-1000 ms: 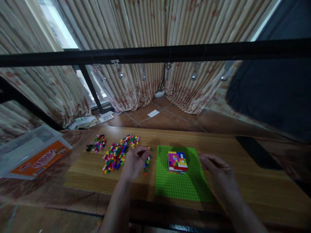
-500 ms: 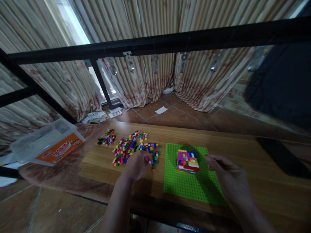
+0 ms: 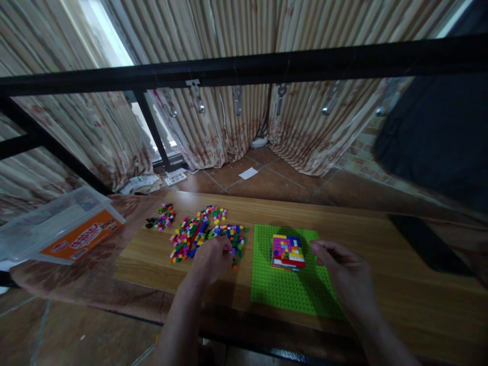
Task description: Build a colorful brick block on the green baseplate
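Observation:
My left hand [image 3: 213, 256] is at the near right edge of a heap of small coloured toy bricks [image 3: 186, 236]. Its fingers are curled together, and a purple bit shows by the fingertips; whether they grip it I cannot make out. On a green studded baseplate [image 3: 274, 292] stands a square block built of many-coloured bricks [image 3: 288, 251], its top a patchwork of pink, yellow, blue, white and orange. Just right of this block, my right hand [image 3: 343, 267] hovers over the baseplate's right side, thumb and forefinger pinched. Anything between them is too small to see.
A smaller brick pile [image 3: 162, 217] lies at the table's left. Beyond it, a clear plastic box [image 3: 82, 223] with an orange label rests on reddish-brown cloth. A black flat object [image 3: 429, 244] lies at the right. A black rail [image 3: 244, 73] crosses before the curtains.
The view has shifted slightly, so everything sits a little further left. My left fingers stay low at the heap's edge; my right hand keeps its pinch beside the block.

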The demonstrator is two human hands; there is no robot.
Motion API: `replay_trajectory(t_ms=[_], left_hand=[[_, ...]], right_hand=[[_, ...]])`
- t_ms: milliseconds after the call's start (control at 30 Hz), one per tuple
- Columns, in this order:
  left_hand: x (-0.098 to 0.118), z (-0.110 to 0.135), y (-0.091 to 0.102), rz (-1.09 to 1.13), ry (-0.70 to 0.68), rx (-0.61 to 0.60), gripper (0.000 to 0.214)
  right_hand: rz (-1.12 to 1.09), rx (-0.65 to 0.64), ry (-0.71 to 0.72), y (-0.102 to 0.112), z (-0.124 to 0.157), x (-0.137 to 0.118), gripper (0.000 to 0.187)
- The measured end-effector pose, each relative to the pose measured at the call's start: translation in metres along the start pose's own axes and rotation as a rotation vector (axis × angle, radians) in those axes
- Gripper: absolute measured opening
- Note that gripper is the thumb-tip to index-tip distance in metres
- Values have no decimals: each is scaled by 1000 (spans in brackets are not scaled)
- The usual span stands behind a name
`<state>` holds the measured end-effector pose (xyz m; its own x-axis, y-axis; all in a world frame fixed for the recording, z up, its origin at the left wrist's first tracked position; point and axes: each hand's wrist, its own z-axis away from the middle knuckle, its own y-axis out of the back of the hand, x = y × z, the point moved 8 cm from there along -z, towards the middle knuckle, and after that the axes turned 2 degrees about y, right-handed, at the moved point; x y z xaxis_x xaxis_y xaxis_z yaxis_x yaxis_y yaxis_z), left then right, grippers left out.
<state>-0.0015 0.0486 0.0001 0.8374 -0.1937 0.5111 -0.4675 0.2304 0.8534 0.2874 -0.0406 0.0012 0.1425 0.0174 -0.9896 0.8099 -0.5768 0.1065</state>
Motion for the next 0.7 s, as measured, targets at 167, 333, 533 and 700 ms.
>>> replay_trajectory(t_ms=[167, 333, 533, 700], left_hand=[[17, 2, 6, 458, -122, 40, 5], [61, 9, -2, 746, -239, 9, 4], [93, 14, -13, 854, -322, 8, 7], [100, 11, -22, 986, -306, -85, 12]], right_hand=[[-28, -17, 71, -10, 8, -13, 16], [0, -222, 140, -49, 29, -37, 17], [-106, -274, 110, -67, 33, -43, 17], [-155, -276, 86, -62, 28, -38, 14]])
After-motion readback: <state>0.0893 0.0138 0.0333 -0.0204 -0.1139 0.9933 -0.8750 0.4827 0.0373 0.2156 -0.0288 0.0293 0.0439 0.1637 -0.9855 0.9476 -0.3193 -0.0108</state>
